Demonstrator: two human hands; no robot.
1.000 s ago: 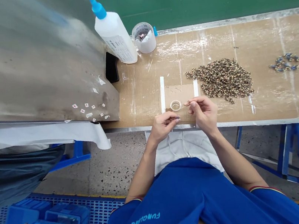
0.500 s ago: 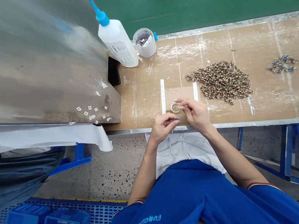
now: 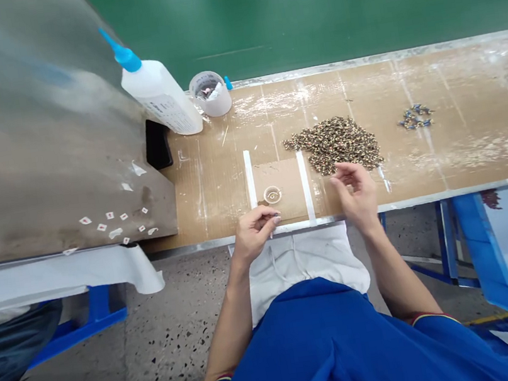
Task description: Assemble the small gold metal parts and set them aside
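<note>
My left hand (image 3: 255, 233) is closed in a pinch at the table's front edge, thumb and fingertips on a small dark-bluish piece (image 3: 276, 215), mostly covered by the fingers. Just beyond it lies a small clear round dish (image 3: 272, 195) with a thin curved pale thing in it, on a cardboard square (image 3: 284, 176). To the right, my right hand (image 3: 356, 197) hovers at the near edge of a heap of small brass-and-dark parts (image 3: 340, 142). Its thumb and forefinger are apart, and I see nothing between them.
A white squeeze bottle (image 3: 164, 99) with a blue nozzle stands behind a black phone (image 3: 157, 144), beside a tape roll (image 3: 211, 95) holding scraps. Several bluish parts (image 3: 416, 116) lie farther right. A metal housing (image 3: 50, 138) borders the left, with paper bits on it.
My right hand has left the dish and moved right to the heap, its fingers parting. My left hand keeps its pinch near the dish. The camera view has shifted right.
</note>
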